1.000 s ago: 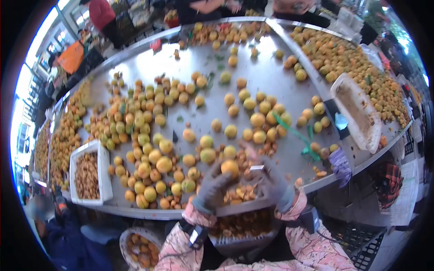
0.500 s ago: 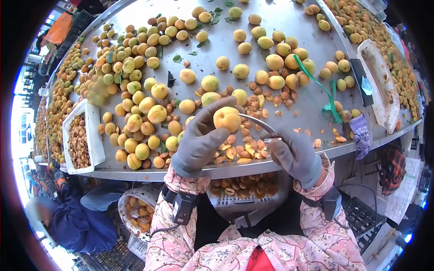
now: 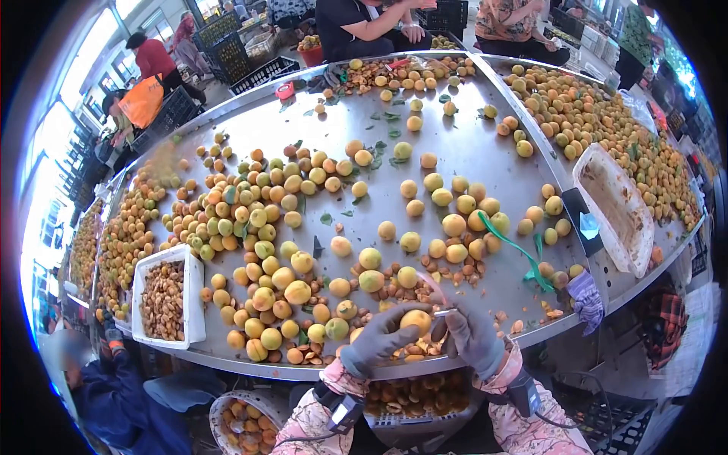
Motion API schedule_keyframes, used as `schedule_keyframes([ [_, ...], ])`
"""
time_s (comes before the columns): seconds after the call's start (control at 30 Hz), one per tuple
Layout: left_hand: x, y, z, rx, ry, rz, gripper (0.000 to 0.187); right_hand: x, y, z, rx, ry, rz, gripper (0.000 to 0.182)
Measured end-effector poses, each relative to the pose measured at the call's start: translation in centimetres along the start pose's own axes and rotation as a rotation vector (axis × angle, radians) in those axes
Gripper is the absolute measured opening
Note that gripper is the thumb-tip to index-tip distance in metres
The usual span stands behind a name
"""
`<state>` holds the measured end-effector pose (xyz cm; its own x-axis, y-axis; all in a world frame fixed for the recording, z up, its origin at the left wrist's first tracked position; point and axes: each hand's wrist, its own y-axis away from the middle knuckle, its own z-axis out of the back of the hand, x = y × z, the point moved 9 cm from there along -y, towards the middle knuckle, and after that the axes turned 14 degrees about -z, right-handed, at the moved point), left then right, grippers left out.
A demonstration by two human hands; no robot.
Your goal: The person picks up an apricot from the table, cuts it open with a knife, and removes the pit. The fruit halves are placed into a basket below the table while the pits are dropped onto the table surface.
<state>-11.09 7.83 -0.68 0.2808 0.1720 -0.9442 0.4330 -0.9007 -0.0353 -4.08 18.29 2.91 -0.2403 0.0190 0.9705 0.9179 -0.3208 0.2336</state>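
An apricot (image 3: 415, 321) sits in the fingers of my gloved left hand (image 3: 377, 339), close over the near edge of the steel table (image 3: 356, 227). My gloved right hand (image 3: 475, 339) is closed on a knife (image 3: 444, 312) with a thin curved blade. The blade is blurred and points up and left, past the far side of the apricot. Both hands are close together, the right fingertips right beside the fruit. Apricot pits (image 3: 453, 274) and split fruit pieces lie on the table just beyond the hands.
A white tray of pits (image 3: 199, 303) stands at left. Many whole apricots (image 3: 262, 227) cover the table's left side. A green ribbon (image 3: 516, 250) and purple cloth (image 3: 585, 297) lie right, near a long white tub (image 3: 614, 205). Below is a crate (image 3: 421, 426). People sit across the table.
The view has tilted up, showing people beyond the table. My hands have come closer together, and the blade, earlier against the apricot's right side, now points upward beyond it.
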Motion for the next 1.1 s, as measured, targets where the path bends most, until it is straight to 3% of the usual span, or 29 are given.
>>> schedule_keyframes([
  [0.03,-0.1,0.0,-0.4,0.005,-0.002,0.002,0.056,0.7,0.1,0.0,-0.057,0.077,0.144,0.040],
  [0.13,1.3,0.7,-0.5,-0.033,0.027,0.132,0.054,1.9,0.3,-0.9,-0.113,0.184,0.257,0.040],
  [0.27,0.8,0.6,-0.8,-0.043,0.059,0.149,0.051,0.9,0.1,-1.0,-0.020,0.107,0.071,0.039],
  [0.33,0.2,0.2,-0.6,-0.131,0.059,0.034,0.043,-0.7,-0.1,-1.2,0.062,0.062,-0.199,0.039],
  [0.57,1.8,0.3,0.9,-0.305,0.020,-0.065,0.033,0.7,-0.3,-1.2,-0.062,0.066,-0.121,0.041],
  [0.67,2.8,0.5,2.0,-0.341,0.061,-0.086,0.033,1.5,-0.2,-2.0,-0.072,0.207,-0.015,0.044],
  [0.73,3.7,0.8,3.1,-0.371,-0.061,-0.107,0.036,0.1,-0.3,-3.0,-0.008,-0.004,-0.024,0.049],
  [0.83,2.7,0.5,3.2,-0.354,-0.146,-0.174,0.037,-1.7,-0.4,-3.7,0.006,-0.077,-0.098,0.053],
  [0.97,1.3,0.5,2.9,-0.352,-0.231,-0.176,0.036,-1.0,-0.5,-3.2,-0.004,-0.001,-0.040,0.053],
  [1.07,1.0,0.4,2.3,-0.347,-0.148,-0.152,0.037,-1.1,-0.5,-3.0,-0.021,0.001,-0.152,0.052],
  [1.1,1.5,0.5,2.5,-0.360,-0.120,-0.123,0.037,0.1,-0.5,-2.8,-0.080,0.043,0.032,0.052],
])
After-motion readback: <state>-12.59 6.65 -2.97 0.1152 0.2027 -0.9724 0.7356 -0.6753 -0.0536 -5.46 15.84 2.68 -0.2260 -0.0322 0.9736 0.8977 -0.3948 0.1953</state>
